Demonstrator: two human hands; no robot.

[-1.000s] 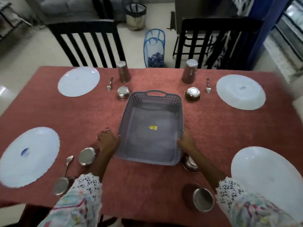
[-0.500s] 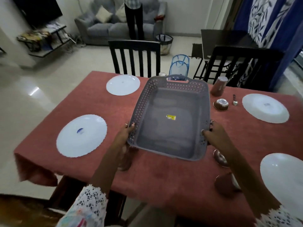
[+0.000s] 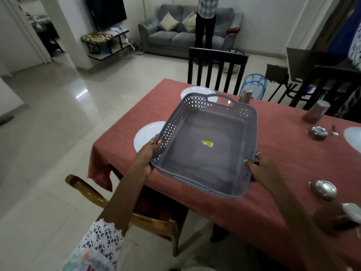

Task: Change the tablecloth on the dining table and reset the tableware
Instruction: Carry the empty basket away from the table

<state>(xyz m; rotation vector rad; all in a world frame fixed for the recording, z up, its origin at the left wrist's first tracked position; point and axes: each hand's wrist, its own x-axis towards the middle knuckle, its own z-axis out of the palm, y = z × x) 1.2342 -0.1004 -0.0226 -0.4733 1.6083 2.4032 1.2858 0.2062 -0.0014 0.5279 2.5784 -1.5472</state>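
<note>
I hold an empty grey perforated basket [image 3: 205, 151] in the air over the left end of the table. My left hand [image 3: 149, 153] grips its left wall and my right hand [image 3: 256, 167] grips its right wall, thumb inside the rim. Under it lies the red tablecloth [image 3: 273, 192]. White plates [image 3: 146, 135] [image 3: 195, 92] show partly past the basket's left and far edges, and another plate [image 3: 354, 138] is cut by the right border. Steel bowls [image 3: 317, 132] [image 3: 323, 189] and upturned steel tumblers [image 3: 315, 113] [image 3: 245, 95] stand on the cloth, with a spoon [image 3: 334, 131] at the right.
A wooden chair [image 3: 121, 208] stands at the table's near left corner and black chairs [image 3: 216, 67] line the far side. A blue mesh hamper [image 3: 254, 85] sits behind the table. A person [image 3: 206, 22] stands by the grey sofa [image 3: 175, 36]. Pale tiled floor spreads to the left.
Both hands have lifted the basket off the table's middle and carried it left and up. My view has swung left, bringing the floor and living room into sight.
</note>
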